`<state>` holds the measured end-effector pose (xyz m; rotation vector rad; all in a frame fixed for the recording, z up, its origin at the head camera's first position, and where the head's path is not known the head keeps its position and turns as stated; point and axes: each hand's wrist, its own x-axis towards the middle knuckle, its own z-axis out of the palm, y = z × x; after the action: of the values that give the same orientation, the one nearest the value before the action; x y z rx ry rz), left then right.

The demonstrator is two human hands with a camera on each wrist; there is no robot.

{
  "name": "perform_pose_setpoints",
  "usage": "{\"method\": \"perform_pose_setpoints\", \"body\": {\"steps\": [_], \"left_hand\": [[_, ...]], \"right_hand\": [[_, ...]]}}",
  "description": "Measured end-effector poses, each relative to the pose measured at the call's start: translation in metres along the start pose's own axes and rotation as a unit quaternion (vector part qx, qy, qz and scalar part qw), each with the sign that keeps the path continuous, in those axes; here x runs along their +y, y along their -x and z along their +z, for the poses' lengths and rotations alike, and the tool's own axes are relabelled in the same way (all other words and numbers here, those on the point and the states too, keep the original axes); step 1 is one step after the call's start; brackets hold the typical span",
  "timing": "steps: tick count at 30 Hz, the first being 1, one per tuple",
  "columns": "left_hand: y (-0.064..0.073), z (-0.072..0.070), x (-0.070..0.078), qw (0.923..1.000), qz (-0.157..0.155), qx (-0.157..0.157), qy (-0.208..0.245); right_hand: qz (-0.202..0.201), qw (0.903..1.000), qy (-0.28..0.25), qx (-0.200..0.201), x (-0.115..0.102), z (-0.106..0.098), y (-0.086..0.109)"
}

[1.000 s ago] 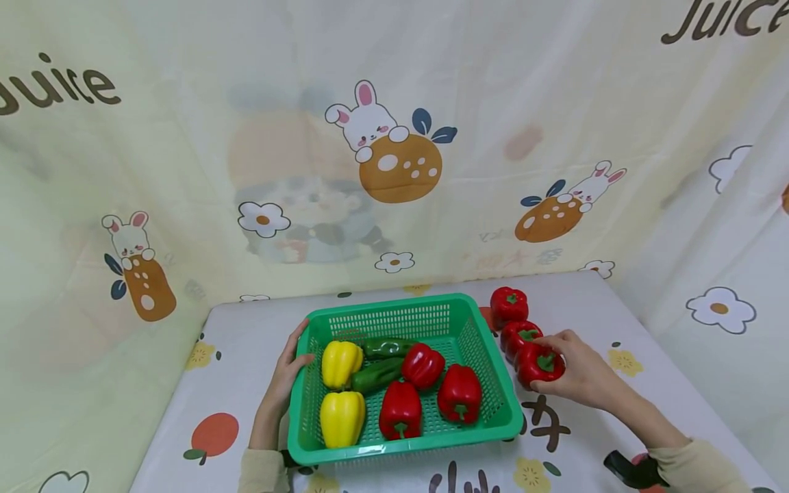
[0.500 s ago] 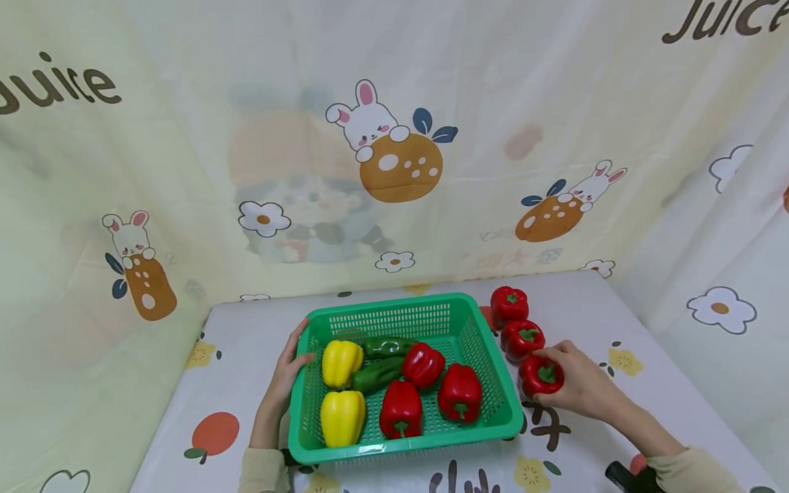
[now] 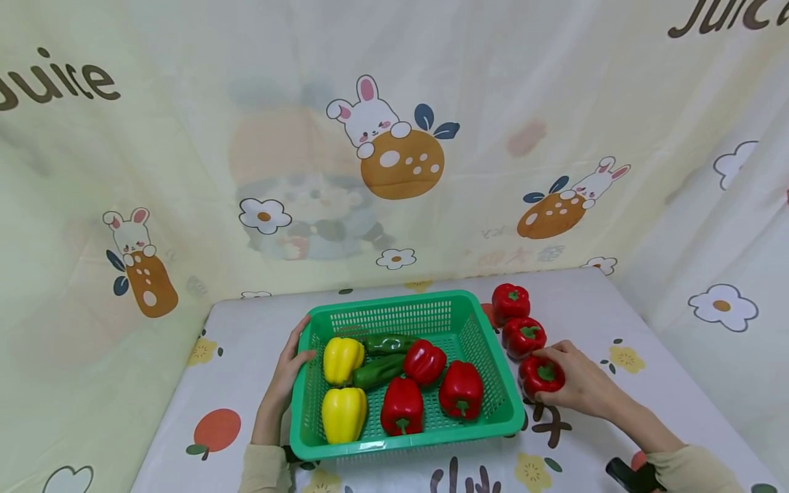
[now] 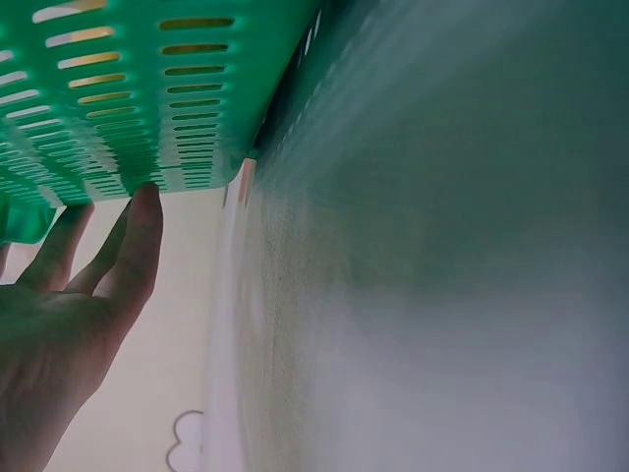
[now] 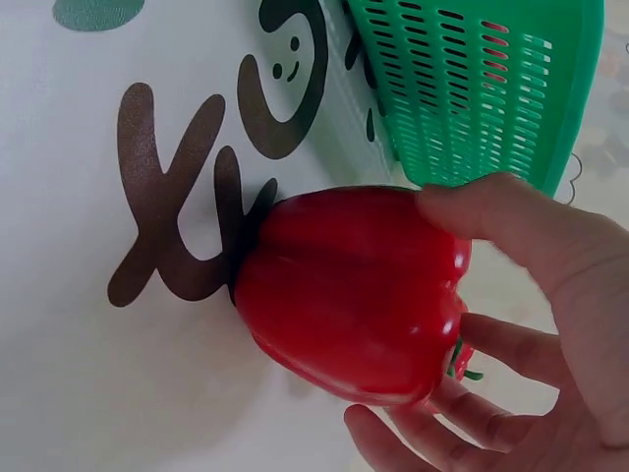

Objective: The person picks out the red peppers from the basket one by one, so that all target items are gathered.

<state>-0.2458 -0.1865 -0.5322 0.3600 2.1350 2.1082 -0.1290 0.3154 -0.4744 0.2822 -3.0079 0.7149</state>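
My right hand (image 3: 578, 383) grips a red pepper (image 3: 535, 376) just off the three o'clock side of the green basket (image 3: 431, 439), while my left hand (image 3: 285, 378) holds its rim (image 3: 298, 411) at nine o'clock

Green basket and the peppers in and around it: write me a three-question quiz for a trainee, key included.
1. Count: how many red peppers are outside the green basket?
2. True or false: the two yellow peppers lie outside the basket.
3. Pick one: of the red peppers outside the basket, which does the right hand hold? A) the one farthest from the head camera; B) the middle one; C) the one nearest the head camera.

Key:
1. Three.
2. False; both yellow peppers are inside.
3. C, the nearest pepper.
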Motion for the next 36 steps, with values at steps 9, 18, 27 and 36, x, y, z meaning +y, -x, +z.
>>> {"method": "perform_pose_setpoints", "body": {"steps": [9, 18, 27, 36], "left_hand": [[-0.001, -0.001, 0.0, 1.0, 0.002, -0.001, -0.002], [0.001, -0.002, -0.002, 0.9999, 0.001, 0.002, -0.012], [0.002, -0.001, -0.003, 0.9999, 0.002, -0.003, -0.011], [0.0, 0.0, 0.0, 0.9999, 0.004, -0.001, -0.015]], "right_hand": [[0.004, 0.9998, -0.003, 0.017, -0.008, -0.011, -0.006], [-0.084, 0.996, -0.013, 0.026, -0.042, -0.029, -0.028], [-0.155, 0.9835, -0.002, -0.093, -0.084, -0.018, -0.046], [-0.158, 0.9689, 0.027, -0.188, -0.11, -0.002, -0.058]]}}
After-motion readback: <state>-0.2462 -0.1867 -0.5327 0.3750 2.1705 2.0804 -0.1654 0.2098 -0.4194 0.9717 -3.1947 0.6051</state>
